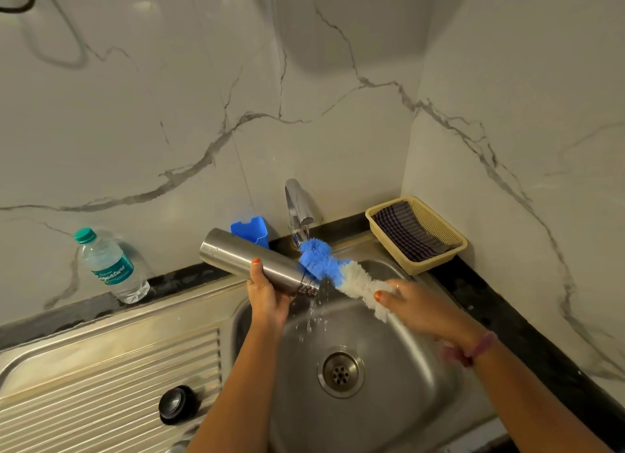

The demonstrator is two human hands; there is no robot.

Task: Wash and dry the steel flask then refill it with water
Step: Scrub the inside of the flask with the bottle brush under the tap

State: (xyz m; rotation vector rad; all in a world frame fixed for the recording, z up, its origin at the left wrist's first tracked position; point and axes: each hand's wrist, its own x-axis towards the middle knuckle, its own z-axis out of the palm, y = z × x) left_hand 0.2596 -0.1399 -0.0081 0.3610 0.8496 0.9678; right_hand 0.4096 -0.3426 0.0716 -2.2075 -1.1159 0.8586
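Note:
My left hand [267, 292] grips the steel flask [250, 259] over the sink, tilted with its threaded mouth pointing down to the right. Water drips from the mouth into the basin. My right hand [417, 305] holds a fluffy blue and white bottle brush [333, 270] by its white end. The brush's blue tip sits under the tap [297, 212], right beside the flask's mouth and outside it. The flask's black cap [178, 404] lies on the ribbed drainboard at the lower left.
The steel sink [399, 368] has a round drain at its middle. A plastic water bottle [111, 266] stands on the counter at the left. A blue holder [252, 231] stands behind the flask. A yellow basket [419, 266] holding a striped cloth sits at the back right corner.

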